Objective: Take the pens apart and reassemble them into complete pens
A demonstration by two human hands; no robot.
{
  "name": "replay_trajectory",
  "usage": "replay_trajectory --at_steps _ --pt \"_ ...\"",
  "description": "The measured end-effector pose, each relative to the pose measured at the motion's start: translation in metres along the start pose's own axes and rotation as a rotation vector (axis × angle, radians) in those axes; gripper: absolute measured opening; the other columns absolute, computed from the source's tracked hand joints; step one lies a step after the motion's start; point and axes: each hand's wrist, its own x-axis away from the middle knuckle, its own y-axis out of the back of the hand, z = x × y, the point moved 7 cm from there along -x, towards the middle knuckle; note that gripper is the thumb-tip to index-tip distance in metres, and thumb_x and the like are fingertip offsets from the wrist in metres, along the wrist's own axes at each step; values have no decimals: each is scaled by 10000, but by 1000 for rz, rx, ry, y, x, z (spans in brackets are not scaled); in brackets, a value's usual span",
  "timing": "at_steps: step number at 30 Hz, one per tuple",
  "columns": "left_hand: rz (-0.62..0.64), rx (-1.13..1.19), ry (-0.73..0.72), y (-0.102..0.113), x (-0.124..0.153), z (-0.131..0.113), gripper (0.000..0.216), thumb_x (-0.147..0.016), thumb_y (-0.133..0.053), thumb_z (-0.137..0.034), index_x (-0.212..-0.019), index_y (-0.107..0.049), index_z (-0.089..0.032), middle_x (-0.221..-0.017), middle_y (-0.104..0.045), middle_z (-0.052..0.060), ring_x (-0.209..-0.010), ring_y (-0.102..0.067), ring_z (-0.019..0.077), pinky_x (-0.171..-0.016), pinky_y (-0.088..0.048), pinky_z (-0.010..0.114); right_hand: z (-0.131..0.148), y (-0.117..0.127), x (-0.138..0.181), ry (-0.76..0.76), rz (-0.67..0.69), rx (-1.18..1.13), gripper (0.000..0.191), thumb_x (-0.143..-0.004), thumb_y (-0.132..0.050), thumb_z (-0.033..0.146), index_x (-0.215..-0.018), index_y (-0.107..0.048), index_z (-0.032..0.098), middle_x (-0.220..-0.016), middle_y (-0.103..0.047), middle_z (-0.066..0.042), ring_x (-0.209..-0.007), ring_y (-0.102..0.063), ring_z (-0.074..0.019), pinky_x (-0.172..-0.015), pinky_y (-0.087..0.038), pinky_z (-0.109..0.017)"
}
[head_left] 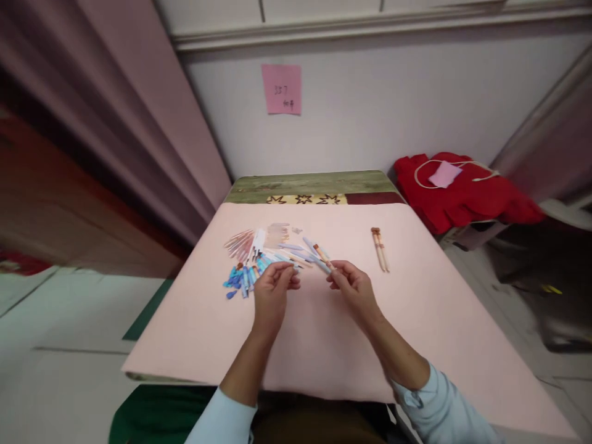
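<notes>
My right hand is closed, thumb and fingers pinching the near end of a beige pen with a brown top; pale blue barrels lie close beside it. Over the near edge of the pile, my left hand is closed in a pinch, and what it holds, if anything, is too small to make out. Behind my hands are pale pen barrels, a fan of pinkish sticks and clear pieces. Blue pen parts lie left of my left hand. Two beige pens with brown tops lie side by side, apart on the right.
A pale pink cover lies over the table, with green wood-patterned surface at its far end. Red cloth with a white cable is heaped beyond the right edge. A pink note hangs on the wall; a curtain hangs left.
</notes>
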Motion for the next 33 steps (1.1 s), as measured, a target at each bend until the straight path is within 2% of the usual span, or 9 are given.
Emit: replay_trajectory --at_steps 3,7,11,22,28,33 --pt "-72 266 127 8 0 8 351 -730 -725 -405 -947 -684 -132 -779 -680 42 -635 -619 115 -664 -532 287 -1 -6 5 68 65 190 310 -870 -588 398 -1079 -690 194 -770 -680 -34 -703 -631 -159 -668 -534 -271" --pt "-95 366 158 17 4 13 353 -704 -747 -350 -973 -714 -122 -769 -685 47 -659 -625 110 -679 -534 272 -2 -20 11 123 174 297 314 -873 -582 390 -1095 -704 204 -787 -692 -37 -713 -648 -163 -656 -533 -254" --pt "-104 351 138 24 10 14 341 -729 -724 -333 -996 -727 -121 -705 -667 34 -655 -614 108 -682 -530 265 -4 -29 15 115 230 301 299 -871 -580 378 -1071 -718 203 -774 -688 -32 -702 -635 -158 -636 -519 -238" --pt "-142 245 62 39 13 12 324 -771 -673 -323 -1032 -734 -141 -765 -675 28 -664 -592 97 -683 -521 253 -18 -35 21 45 258 320 309 -849 -585 375 -1053 -730 194 -676 -632 -14 -548 -521 -130 -496 -417 -229" --pt "-153 189 50 40 11 13 319 -780 -660 -327 -1032 -736 -148 -754 -682 26 -654 -605 106 -675 -529 261 -14 -35 20 43 228 304 331 -813 -601 410 -1026 -743 199 -646 -636 -19 -545 -532 -148 -475 -428 -240" --pt "-155 88 -7 40 11 7 299 -796 -649 -321 -1034 -737 -163 -813 -700 38 -670 -616 113 -680 -532 264 -10 -36 20 46 255 315 325 -831 -592 405 -1040 -737 203 -710 -673 -31 -588 -571 -157 -504 -446 -243"
